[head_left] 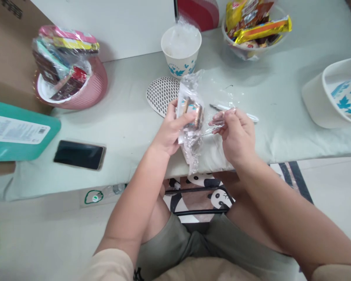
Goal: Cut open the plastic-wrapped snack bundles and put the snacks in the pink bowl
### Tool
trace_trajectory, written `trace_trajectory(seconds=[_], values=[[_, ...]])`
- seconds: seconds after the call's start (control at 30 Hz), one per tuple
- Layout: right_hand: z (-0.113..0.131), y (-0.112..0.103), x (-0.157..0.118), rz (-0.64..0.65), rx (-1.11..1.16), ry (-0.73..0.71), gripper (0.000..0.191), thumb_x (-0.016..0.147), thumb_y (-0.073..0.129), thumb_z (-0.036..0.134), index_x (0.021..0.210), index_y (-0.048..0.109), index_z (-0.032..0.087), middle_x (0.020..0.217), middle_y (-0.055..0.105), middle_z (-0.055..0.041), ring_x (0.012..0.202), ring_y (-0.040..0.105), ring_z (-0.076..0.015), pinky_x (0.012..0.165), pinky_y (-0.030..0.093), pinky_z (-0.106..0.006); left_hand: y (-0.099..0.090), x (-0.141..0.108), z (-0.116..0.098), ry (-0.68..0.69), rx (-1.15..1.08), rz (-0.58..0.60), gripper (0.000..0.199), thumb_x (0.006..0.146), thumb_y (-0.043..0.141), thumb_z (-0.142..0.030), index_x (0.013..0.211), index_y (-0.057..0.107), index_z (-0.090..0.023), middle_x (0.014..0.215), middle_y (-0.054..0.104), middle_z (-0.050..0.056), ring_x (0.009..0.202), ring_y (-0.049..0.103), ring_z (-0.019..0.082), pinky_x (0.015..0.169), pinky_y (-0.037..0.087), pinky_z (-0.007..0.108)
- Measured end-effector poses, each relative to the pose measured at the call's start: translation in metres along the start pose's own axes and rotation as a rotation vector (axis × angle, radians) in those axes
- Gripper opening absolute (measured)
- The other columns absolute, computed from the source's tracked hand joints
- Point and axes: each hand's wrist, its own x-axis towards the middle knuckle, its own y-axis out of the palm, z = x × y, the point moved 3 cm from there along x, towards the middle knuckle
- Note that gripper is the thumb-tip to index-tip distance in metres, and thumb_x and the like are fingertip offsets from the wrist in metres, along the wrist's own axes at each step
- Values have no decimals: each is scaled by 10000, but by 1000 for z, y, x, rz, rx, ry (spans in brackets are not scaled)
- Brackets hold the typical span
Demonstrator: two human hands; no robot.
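Note:
My left hand (171, 128) is closed around a clear plastic packet (190, 84), its thumb lying across the front. Brown and copper-coloured cylinders (198, 113) show inside, but their kind is unclear. Wrinkled ends of the wrapping stick out above and below the hand. To its right, my right hand (238, 134) is in a pinch on a strip of clear plastic film (218, 119). Just behind that hand lies a slim white pen-like tool (248, 115) with a dark tip. A pale oval piece with many holes (160, 93) lies behind my left hand.
A paper cup (179, 58) with plastic in it stands behind. At back right is a bowl of wrapped snacks (260, 33); a white bin (318, 97) stands right. Left are a pink basket (96, 84) of packets, a phone (79, 155) and a green container (46, 117).

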Motion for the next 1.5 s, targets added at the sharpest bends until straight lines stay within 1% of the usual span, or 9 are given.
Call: trace_trajectory(seconds=[0.23,0.4,0.57,0.67,0.83,1.0,1.23,1.37,1.5], values=[[-27,-12,26,-124,166,143,444,914,572,655,767,432,260,693,563,-1,610,632,-177,505,493,-328,-5,-2,-15,-206,-152,55,436,806,664,-549,1054,674,-190,1092,779,118,1179,724,339,889,639,442],[-23,-6,26,-135,165,188,343,895,581,583,920,424,280,847,571,10,632,594,-152,517,465,-306,-1,-4,-16,-187,-239,29,437,808,677,-531,1092,685,-200,1214,765,105,1265,680,308,912,631,403],[16,-12,10,-345,-123,-324,216,914,606,441,968,475,279,907,489,-18,803,570,-185,718,505,-384,-3,-3,-13,-100,-95,-23,426,747,792,-458,1077,650,-230,1130,760,77,1155,723,312,836,644,404],[31,-7,-3,-249,-243,-525,136,956,586,379,921,505,276,868,503,-25,780,553,-193,738,498,-406,-2,-4,-8,-49,-7,-38,434,722,834,-404,1063,615,-248,1027,744,40,1071,747,304,825,641,421],[12,7,-10,64,-177,-189,308,907,679,467,1093,517,281,975,613,-33,798,628,-177,683,557,-358,7,-3,0,40,128,21,442,721,852,-446,1016,603,-231,1020,720,45,1069,730,285,948,583,428],[-9,7,-3,152,-18,40,437,875,709,543,1144,490,278,1041,681,-40,836,691,-184,704,604,-361,11,-6,3,47,112,-9,721,717,878,-474,1313,511,-298,1149,701,59,1140,712,300,982,560,433],[-15,9,1,103,98,65,541,800,770,595,1160,487,306,1169,729,-63,1039,742,-263,883,626,-497,14,-10,1,62,324,192,906,669,880,-242,1466,455,-313,1363,641,82,1261,659,333,1081,534,469],[-22,9,2,83,88,7,471,860,713,591,1132,460,303,1127,718,-54,1027,745,-249,856,626,-468,12,-5,1,142,500,251,735,767,694,-166,1471,510,-274,1583,522,62,1513,446,312,1285,324,468],[-30,8,4,70,48,-2,403,907,648,590,1108,438,311,1085,708,-43,979,747,-245,750,628,-424,10,-4,0,153,489,138,465,861,591,-202,1317,665,-246,1566,559,27,1574,346,278,1339,173,417]])
